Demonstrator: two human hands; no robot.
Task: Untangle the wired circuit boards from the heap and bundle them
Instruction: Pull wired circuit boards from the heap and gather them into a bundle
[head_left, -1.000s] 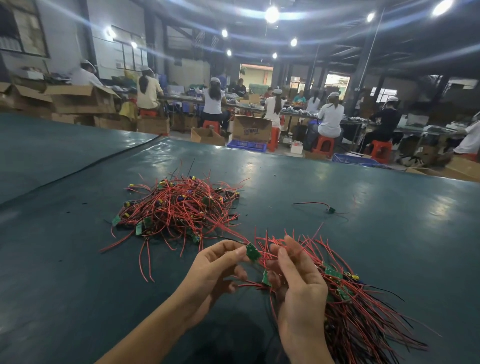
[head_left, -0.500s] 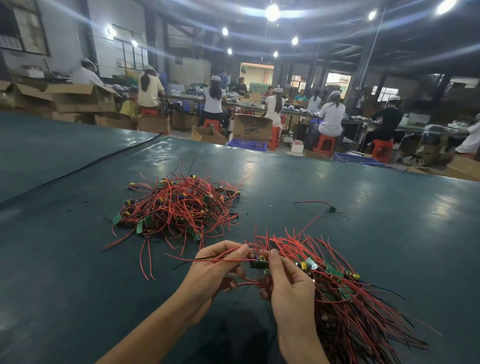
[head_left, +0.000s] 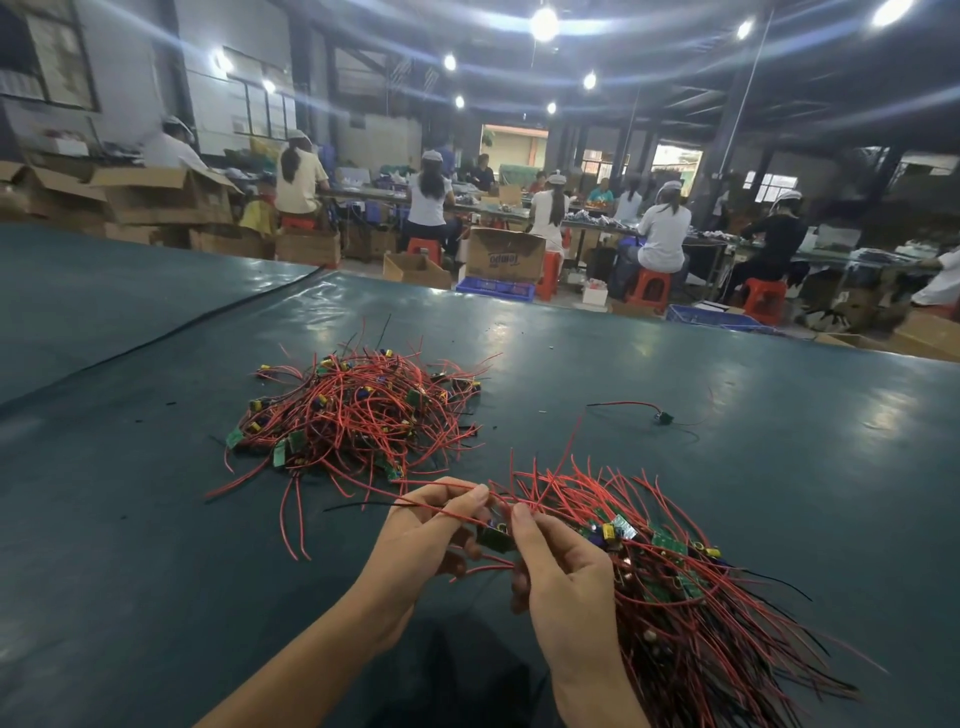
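Head view | left hand (head_left: 415, 543) pinches red wire (head_left: 432, 482) | right hand (head_left: 566, 587) grips bundle (head_left: 675, 603) | heap (head_left: 358, 410) beyond fingertips

You have one piece of print to go on: the open cardboard box (head_left: 505, 254) standing beyond the far edge of your table (head_left: 156, 519), near the middle of the view. Dark lettering runs across its front face and appears upside down from where you sit. It looks like "tempo", though the blur leaves that uncertain. Any marking on the circuit boards (head_left: 669, 543) in front of you is too small to read.
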